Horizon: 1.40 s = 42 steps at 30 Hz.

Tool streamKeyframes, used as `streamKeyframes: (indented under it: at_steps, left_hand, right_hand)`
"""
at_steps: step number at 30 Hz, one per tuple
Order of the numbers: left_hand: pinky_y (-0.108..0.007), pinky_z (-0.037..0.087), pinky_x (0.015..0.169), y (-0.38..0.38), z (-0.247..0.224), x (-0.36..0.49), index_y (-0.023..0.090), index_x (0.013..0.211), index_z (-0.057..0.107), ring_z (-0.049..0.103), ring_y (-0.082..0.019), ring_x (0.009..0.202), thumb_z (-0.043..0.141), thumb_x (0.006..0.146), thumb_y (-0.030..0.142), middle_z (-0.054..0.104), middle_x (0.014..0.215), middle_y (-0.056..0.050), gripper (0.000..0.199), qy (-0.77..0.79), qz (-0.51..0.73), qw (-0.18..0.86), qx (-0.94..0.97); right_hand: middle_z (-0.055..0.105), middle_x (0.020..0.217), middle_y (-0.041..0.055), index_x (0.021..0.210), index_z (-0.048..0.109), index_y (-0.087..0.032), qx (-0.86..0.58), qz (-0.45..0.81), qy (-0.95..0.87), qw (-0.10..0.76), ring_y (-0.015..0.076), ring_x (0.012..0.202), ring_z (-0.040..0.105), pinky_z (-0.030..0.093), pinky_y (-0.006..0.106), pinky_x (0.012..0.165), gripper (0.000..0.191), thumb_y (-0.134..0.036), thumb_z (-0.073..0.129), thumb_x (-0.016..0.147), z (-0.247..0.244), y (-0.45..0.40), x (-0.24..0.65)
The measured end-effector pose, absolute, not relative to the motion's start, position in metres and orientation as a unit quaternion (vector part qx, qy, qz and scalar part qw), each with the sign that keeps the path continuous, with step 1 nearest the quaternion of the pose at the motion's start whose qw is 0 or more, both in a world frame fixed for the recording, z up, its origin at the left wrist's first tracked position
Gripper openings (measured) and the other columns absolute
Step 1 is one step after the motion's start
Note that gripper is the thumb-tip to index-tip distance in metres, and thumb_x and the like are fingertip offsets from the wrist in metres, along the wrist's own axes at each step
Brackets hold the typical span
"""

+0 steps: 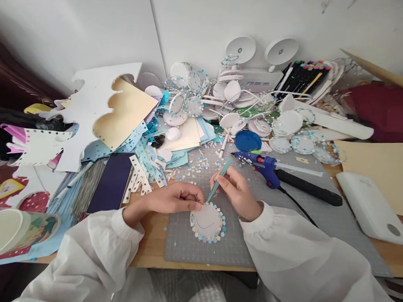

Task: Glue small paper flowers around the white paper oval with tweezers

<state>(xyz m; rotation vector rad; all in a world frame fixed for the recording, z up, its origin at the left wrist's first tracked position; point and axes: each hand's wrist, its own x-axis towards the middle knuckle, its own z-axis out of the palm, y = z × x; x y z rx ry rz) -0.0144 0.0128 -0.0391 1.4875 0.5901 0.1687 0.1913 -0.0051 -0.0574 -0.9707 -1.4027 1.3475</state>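
A round pale disc [205, 222] lies on the grey cutting mat [180, 252], with small blue, white and yellow stars around its rim. A curved line shows on its face. Thumb and fingers of my left hand [181, 198] pinch the disc's upper left edge. My right hand [235, 191] is closed on teal tweezers [219, 180], whose tips point down at the disc's upper edge, close to my left fingertips. Whether the tips hold a star is too small to tell.
To the right lie a blue glue gun [269, 169] with its cord and a white box [372, 207]. Behind are a blue lid [248, 140] and piled star-trimmed discs. Paper strips and a dark blue case [109, 182] are left, beside a cup [9, 231].
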Motion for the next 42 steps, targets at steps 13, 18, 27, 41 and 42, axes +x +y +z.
streamKeyframes:
  at_steps: [13,18,27,41,42]
  left_hand:
    - [-0.02,0.024,0.05,0.0124,-0.0352,-0.0128,0.012,0.082,0.055,0.031,-0.008,0.055,0.057,0.086,0.039,0.041,0.062,0.004,0.027,0.274,0.072,0.69,0.666]
    - [-0.02,0.024,0.05,0.0122,-0.0375,-0.0139,0.012,0.084,0.056,0.031,-0.008,0.055,0.058,0.086,0.039,0.042,0.062,0.004,0.027,0.274,0.074,0.692,0.664]
    - [-0.018,0.025,0.05,0.0128,-0.0385,-0.0136,0.012,0.083,0.057,0.031,-0.007,0.055,0.058,0.086,0.04,0.042,0.062,0.004,0.028,0.264,0.072,0.691,0.67]
    - [-0.019,0.025,0.049,0.0122,-0.0357,-0.0126,0.012,0.082,0.059,0.032,-0.007,0.054,0.059,0.085,0.039,0.043,0.061,0.004,0.028,0.273,0.075,0.683,0.673]
    - [-0.019,0.025,0.05,0.0124,-0.0353,-0.0126,0.012,0.081,0.059,0.032,-0.007,0.054,0.059,0.085,0.039,0.043,0.062,0.004,0.028,0.272,0.075,0.683,0.674]
  right_hand:
    - [0.06,0.071,0.0012,0.078,0.053,-0.02,-0.399,0.555,-0.56,0.468,0.0132,0.06,0.052,0.044,0.029,0.059,0.029,-0.047,0.054,0.088,-0.0593,-0.004,0.1923]
    - [0.059,0.069,0.0006,0.077,0.052,-0.021,-0.413,0.559,-0.549,0.465,0.0132,0.058,0.051,0.043,0.029,0.058,0.031,-0.049,0.055,0.087,-0.0599,-0.0031,0.1917]
    - [0.061,0.072,0.0011,0.078,0.054,-0.02,-0.413,0.579,-0.556,0.43,0.0123,0.058,0.052,0.045,0.028,0.059,0.032,-0.05,0.056,0.086,-0.0568,-0.0024,0.1939]
    - [0.061,0.071,0.0009,0.078,0.053,-0.019,-0.399,0.587,-0.561,0.427,0.0111,0.056,0.049,0.042,0.027,0.057,0.03,-0.048,0.053,0.089,-0.0573,-0.0019,0.1942]
    - [0.061,0.071,0.0007,0.078,0.053,-0.019,-0.396,0.588,-0.56,0.429,0.0109,0.057,0.049,0.042,0.027,0.057,0.03,-0.047,0.053,0.089,-0.0578,-0.002,0.1942]
